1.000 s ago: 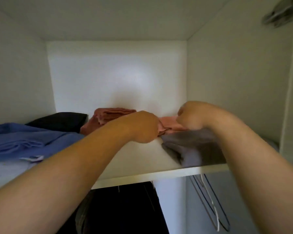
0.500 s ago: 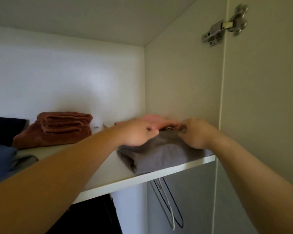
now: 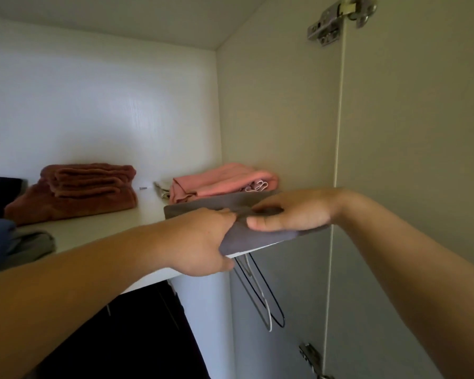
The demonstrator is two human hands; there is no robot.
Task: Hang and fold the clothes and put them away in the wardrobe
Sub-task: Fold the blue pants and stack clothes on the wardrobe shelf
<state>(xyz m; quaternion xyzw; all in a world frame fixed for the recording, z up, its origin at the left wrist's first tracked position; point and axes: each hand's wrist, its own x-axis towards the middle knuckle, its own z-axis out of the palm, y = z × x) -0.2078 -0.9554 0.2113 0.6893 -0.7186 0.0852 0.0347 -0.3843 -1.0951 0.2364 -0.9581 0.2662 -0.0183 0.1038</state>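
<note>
A folded grey garment [image 3: 203, 207] lies at the right front of the white wardrobe shelf [image 3: 99, 231], its front edge hanging over the shelf lip. My left hand [image 3: 203, 242] grips its front left corner. My right hand [image 3: 293, 213] holds its front right part, fingers on top and thumb along the front edge. Just behind it lies a folded pink garment [image 3: 222, 180], against the wardrobe's right wall.
Folded rust-brown towels [image 3: 74, 190] sit mid-shelf, with dark, blue and grey folded clothes [image 3: 0, 236] at the left. Wire hangers [image 3: 260, 294] hang under the shelf at the right. The open door [image 3: 416, 160] with metal hinges [image 3: 337, 20] stands on the right. Dark clothes [image 3: 126, 332] hang below.
The view has swung right and closer. My hands have left the pink garment and slid to the grey garment's front edge, which now overhangs the shelf lip; the pink garment is uncovered.
</note>
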